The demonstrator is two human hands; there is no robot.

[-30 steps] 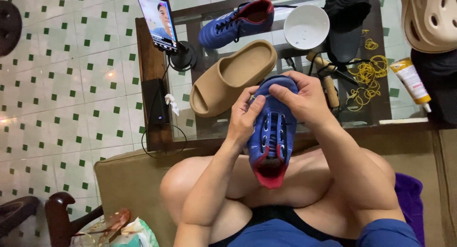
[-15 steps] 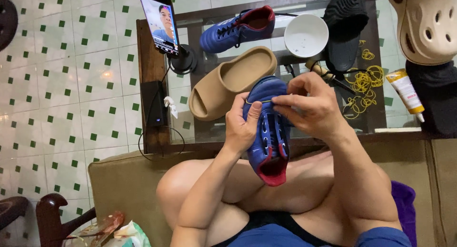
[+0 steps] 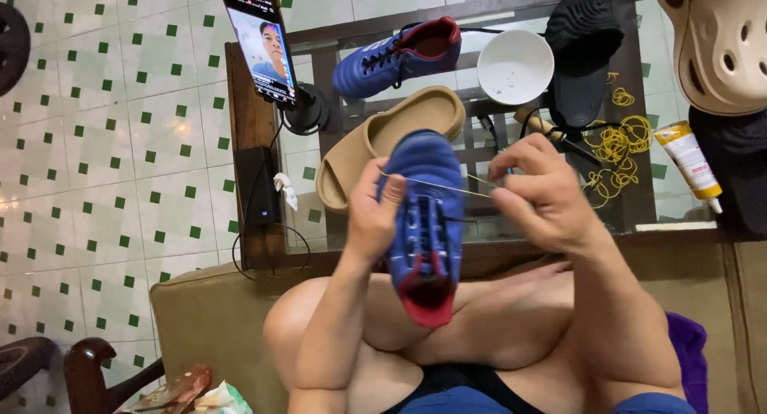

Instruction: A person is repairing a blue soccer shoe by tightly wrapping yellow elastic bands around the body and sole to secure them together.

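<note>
Gripping 1 blue shoe (image 3: 423,222) above the lap, the left hand (image 3: 369,214) wraps its side; the right hand (image 3: 537,192) pinches 1 thread (image 3: 447,186) taut across it. Beyond this shoe, on the table (image 3: 248,118): 1 matching blue shoe (image 3: 395,56), 1 tan slide (image 3: 375,142), 1 white bowl (image 3: 514,67).

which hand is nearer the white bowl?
Right. The right hand sits just below the white bowl, pinching thread; the left hand holds the blue shoe, farther left.

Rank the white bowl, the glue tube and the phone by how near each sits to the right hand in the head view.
1. White bowl: on the glass table, just beyond the right hand.
2. Glue tube: along the table's right side.
3. Phone: upright on a stand, far left.
</note>
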